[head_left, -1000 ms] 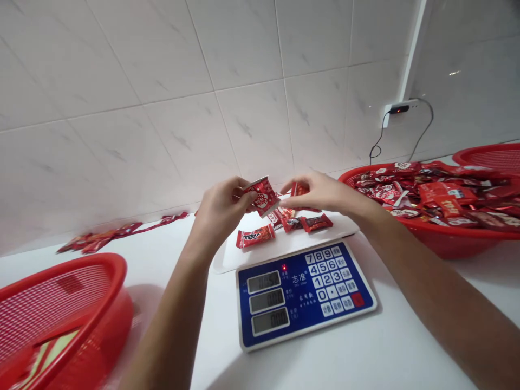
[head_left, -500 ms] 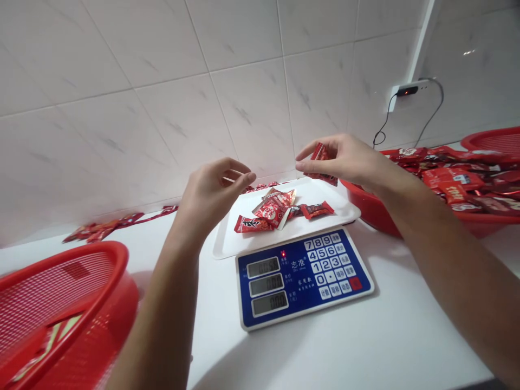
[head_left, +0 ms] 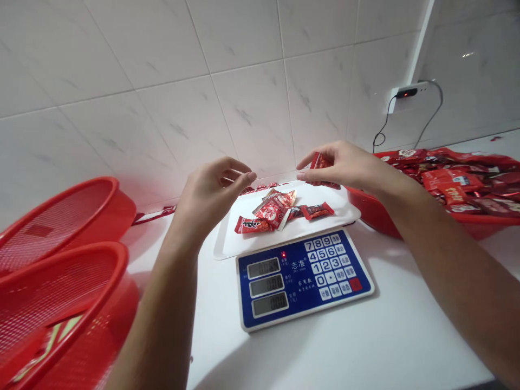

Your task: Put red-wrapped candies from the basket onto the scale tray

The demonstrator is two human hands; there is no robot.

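Note:
A blue-faced electronic scale with a white weighing tray stands on the white counter. Several red candy packets lie on the tray. My left hand hovers above the tray's left side, thumb and fingers curled close together with nothing between them. My right hand is raised over the tray's right corner and pinches a red candy packet between thumb and fingers.
A red basket heaped with red packets sits at the right. Two red mesh baskets are at the left, the nearer holding a few wrappers. A plug and cable hang on the tiled wall.
My left hand let its packet fall onto the tray and is now empty. My right hand lifted a packet off the tray. A second red basket has appeared at the left.

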